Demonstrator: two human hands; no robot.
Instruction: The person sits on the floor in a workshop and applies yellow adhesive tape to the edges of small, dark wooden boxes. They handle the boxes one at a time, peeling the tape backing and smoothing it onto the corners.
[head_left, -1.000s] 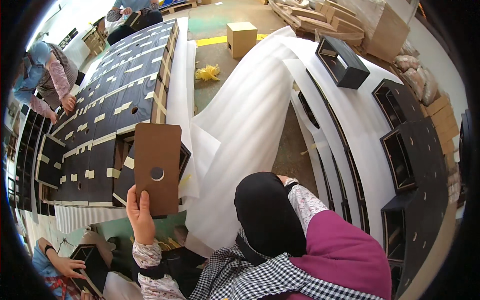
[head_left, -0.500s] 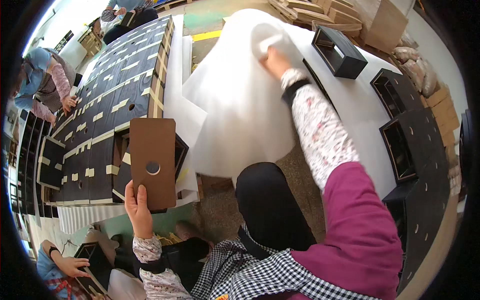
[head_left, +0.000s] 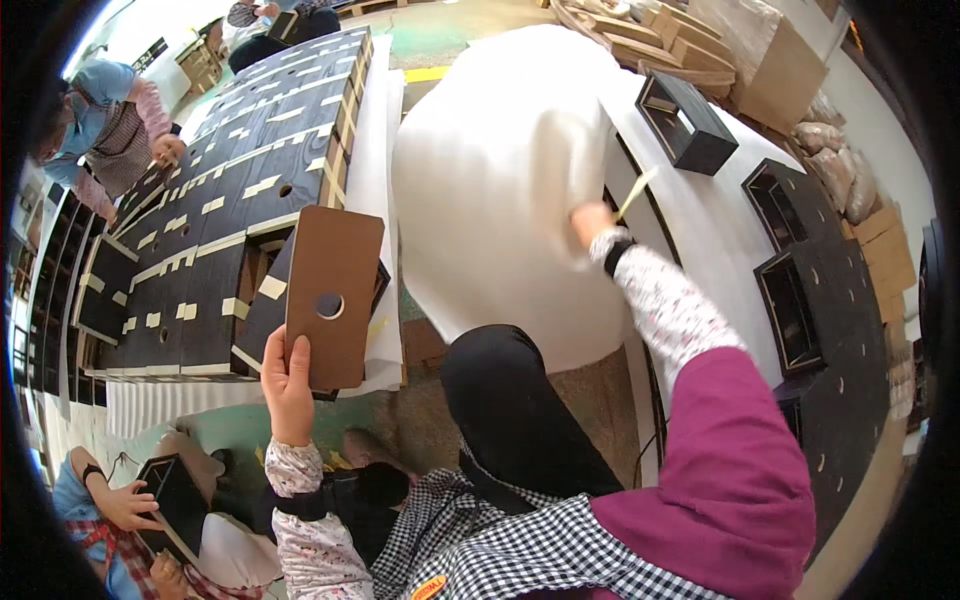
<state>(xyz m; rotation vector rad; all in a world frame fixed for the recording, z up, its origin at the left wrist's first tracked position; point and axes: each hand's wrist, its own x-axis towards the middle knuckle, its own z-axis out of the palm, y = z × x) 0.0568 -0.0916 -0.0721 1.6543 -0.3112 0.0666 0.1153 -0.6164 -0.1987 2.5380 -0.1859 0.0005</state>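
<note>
My left hand point(head_left: 290, 385) grips the lower edge of a brown rectangular board point(head_left: 335, 255) with a round hole, held up with the thumb on its face. Out in front, my right hand point(head_left: 592, 225) is closed on a white foam sheet point(head_left: 480, 180), which billows and blurs with motion. The fingertips are partly hidden by the sheet. Beside that hand a pale yellow strip of tape point(head_left: 637, 192) sticks up; I cannot tell what it is attached to. Left of the board lie black wooden boxes point(head_left: 225, 190) with strips of tape on them.
Open black boxes point(head_left: 690, 120) stand along the right side on a white covering. Wooden pieces point(head_left: 640, 45) and a carton point(head_left: 780, 70) are stacked behind. Co-workers are at the left: one person point(head_left: 120, 130) leans over the taped boxes, another's hand point(head_left: 128, 505) holds a black box.
My right hand has come nearer, drawing the foam sheet with it, and a dark-edged gap shows at the sheet's right. The brown board has shifted slightly right and up, and tilted.
</note>
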